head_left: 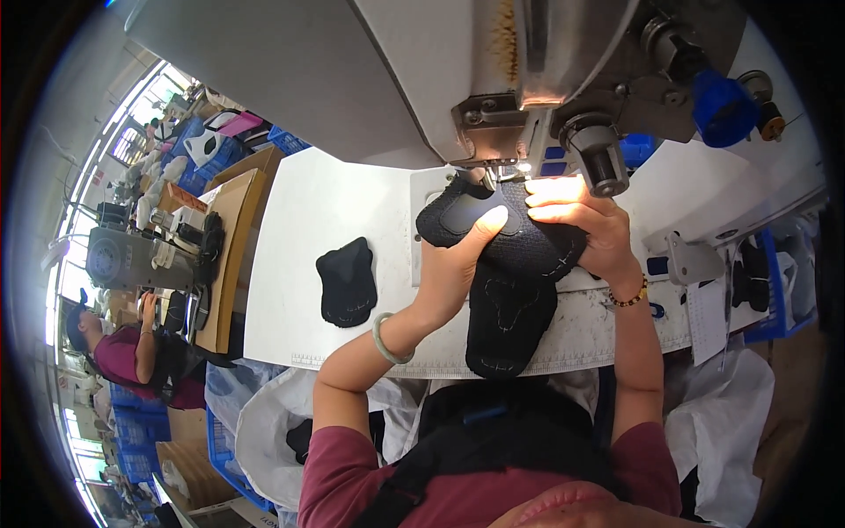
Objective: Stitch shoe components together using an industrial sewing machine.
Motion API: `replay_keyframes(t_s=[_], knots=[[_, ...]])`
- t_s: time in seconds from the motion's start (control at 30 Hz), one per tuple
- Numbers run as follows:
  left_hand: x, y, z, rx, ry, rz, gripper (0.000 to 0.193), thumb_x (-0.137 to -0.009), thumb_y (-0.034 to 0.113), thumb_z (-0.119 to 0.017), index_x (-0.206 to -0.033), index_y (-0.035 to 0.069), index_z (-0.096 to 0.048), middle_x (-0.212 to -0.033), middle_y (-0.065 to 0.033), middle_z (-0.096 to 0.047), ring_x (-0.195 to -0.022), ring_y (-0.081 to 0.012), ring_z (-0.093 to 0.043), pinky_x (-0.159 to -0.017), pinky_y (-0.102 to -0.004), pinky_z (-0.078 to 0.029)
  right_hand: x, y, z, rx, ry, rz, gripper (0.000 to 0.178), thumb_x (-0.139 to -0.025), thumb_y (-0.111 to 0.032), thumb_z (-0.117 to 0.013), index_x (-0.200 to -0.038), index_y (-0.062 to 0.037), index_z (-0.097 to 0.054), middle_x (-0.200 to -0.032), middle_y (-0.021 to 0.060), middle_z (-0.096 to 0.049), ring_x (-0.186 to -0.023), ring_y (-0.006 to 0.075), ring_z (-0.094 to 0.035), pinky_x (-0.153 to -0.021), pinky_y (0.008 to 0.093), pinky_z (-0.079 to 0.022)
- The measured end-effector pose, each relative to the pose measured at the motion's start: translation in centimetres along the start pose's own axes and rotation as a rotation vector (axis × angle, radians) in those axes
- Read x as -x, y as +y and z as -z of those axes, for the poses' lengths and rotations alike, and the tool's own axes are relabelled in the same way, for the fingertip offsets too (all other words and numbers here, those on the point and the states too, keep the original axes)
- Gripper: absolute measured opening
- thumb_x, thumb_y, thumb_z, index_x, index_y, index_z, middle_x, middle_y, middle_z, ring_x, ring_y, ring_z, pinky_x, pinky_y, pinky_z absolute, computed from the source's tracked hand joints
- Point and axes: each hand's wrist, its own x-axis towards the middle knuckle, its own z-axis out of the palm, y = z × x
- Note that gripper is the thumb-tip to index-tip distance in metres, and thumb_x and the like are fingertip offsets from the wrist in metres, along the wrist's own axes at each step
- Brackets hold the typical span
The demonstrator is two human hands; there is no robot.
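Note:
A black padded fabric piece with a light stitched mark lies under the needle and presser foot of a sewing machine. My left hand grips its left side, thumb pressed on top near a smooth greyish patch, its other fingers mostly hidden. On the right side, my right hand has its fingers bent over the same piece, close to the lit needle area. A second black piece with light stitching shows below it, reaching the table's near edge. Apart, to the left, lies another black piece.
The sewing machine's grey head hangs over the white table, which has a ruler strip along its near edge. Blue knob sits at upper right. White sacks hang below. A co-worker sits at another machine, far left.

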Motion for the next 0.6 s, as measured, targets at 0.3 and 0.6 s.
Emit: replay_keyframes(t_s=[0.3,0.6], knots=[[-2.5,0.4,0.9,0.102,-0.011,0.084,0.018,-0.078,0.005,-0.068,-0.094,0.002,-0.060,-0.087,-0.0023,-0.062,-0.082,-0.0099,-0.057,-0.076,-0.0243,-0.046,-0.3,-0.2,-0.4,0.101,0.024,0.001,0.028,-0.067,-0.002,-0.069,-0.095,-0.0082,-0.067,-0.101,0.0037,-0.064,-0.095,0.0213,-0.058,-0.086,0.0330,-0.045],[-4.1,0.8,3.3,0.188,-0.170,0.248,0.017,-0.079,0.003,-0.063,-0.095,0.003,-0.060,-0.092,-0.0042,-0.062,-0.084,-0.0116,-0.060,-0.077,-0.0248,-0.049,-0.3,-2.4,-1.2,0.375,-0.016,0.129,0.036,-0.064,0.003,-0.062,-0.099,-0.0071,-0.064,-0.102,0.0010,-0.062,-0.094,0.0188,-0.058,-0.085,0.0333,-0.045]])
